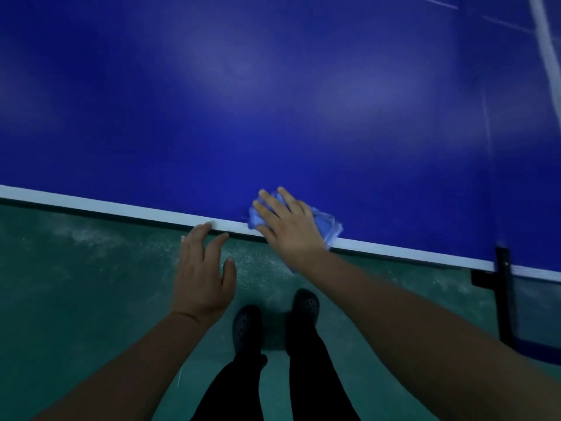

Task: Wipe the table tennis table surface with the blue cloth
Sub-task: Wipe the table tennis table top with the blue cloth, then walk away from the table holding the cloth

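The blue table tennis table [273, 101] fills the upper part of the head view, with a white line along its near edge. A crumpled blue cloth [326, 227] lies on the table right at that edge. My right hand [288, 226] lies flat on top of the cloth with its fingers spread, pressing it onto the surface. Part of the cloth is hidden under the palm. My left hand [203, 268] hovers just in front of the table edge, fingers apart, fingertips touching the white line, holding nothing.
A green floor [76, 299] with pale dusty patches lies below the table edge. My two dark shoes [247, 326] and black trouser legs stand close to the table. A black net post bracket [504, 299] hangs at the right edge. A white net band [546, 50] crosses the top right.
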Demonstrator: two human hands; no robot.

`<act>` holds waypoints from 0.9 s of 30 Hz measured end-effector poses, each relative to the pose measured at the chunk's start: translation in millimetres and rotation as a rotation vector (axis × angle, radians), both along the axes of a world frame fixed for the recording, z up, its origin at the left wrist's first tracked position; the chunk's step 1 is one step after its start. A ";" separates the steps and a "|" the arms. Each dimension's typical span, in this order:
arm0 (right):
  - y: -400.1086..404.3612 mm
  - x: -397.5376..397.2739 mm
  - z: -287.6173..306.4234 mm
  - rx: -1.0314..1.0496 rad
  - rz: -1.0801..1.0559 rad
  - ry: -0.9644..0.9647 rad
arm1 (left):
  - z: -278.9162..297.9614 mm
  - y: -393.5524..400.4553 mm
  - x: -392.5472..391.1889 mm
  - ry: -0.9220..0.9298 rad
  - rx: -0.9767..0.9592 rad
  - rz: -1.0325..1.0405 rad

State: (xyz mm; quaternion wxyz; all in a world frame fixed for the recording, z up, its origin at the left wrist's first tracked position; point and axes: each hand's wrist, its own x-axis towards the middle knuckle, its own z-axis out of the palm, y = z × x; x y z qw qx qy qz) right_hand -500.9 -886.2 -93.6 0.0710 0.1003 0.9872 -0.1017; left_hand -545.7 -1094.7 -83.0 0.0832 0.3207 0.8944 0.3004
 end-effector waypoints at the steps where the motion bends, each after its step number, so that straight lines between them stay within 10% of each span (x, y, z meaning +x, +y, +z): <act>1: 7.2 20.1 0.9 0.028 -0.040 -0.007 | 2.3 1.7 3.8 -0.014 0.007 -0.016; 9: 86.4 183.9 -6.4 0.071 -0.511 -0.216 | 18.0 31.6 54.0 -0.132 -0.030 -0.166; 27: -11.2 563.8 101.7 -0.460 -1.411 0.474 | 85.7 162.3 354.3 -0.337 -0.049 -0.778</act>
